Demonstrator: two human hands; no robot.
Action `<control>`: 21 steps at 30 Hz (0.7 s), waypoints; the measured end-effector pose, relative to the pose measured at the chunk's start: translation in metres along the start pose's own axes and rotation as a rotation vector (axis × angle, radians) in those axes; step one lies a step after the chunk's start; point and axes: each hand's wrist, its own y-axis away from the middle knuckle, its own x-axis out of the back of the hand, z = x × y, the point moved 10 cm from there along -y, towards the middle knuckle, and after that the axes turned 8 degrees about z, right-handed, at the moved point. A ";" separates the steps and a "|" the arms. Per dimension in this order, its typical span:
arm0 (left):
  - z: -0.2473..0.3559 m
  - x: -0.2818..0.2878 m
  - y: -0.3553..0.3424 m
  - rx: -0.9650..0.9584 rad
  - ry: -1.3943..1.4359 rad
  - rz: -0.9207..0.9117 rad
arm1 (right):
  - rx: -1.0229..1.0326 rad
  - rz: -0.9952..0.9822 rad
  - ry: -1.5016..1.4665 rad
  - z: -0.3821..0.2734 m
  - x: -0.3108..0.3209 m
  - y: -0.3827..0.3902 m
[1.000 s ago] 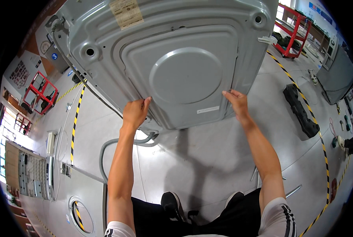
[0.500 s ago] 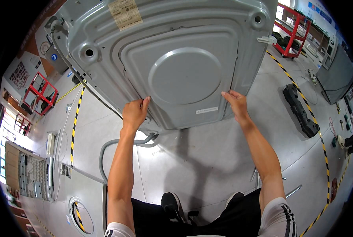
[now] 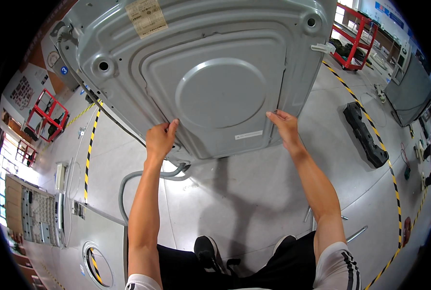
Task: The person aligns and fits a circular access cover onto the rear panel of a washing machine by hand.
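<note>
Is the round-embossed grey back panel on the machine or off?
On: the back panel lies flat against the washing machine, both hands at its lower edge.

I note two bare forearms entering from the lower edge, ending in the bare left hand and the bare right hand; no gloves, watch or rings visible. Short white sleeves show at both upper arms, the right one carrying black stripes. Black shorts or trousers below. One black shoe with a white sole edge.
</note>
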 end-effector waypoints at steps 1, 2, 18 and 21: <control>-0.003 0.001 0.000 0.016 0.040 0.019 | -0.001 -0.001 0.008 0.000 0.000 0.000; -0.007 0.001 -0.001 0.031 0.079 0.038 | -0.003 -0.001 0.016 0.000 -0.001 0.000; 0.001 0.008 0.001 0.054 0.024 0.115 | -0.096 0.099 0.143 0.019 0.016 -0.006; -0.002 0.009 0.003 0.078 -0.005 0.106 | -0.088 0.102 0.153 0.013 0.012 -0.004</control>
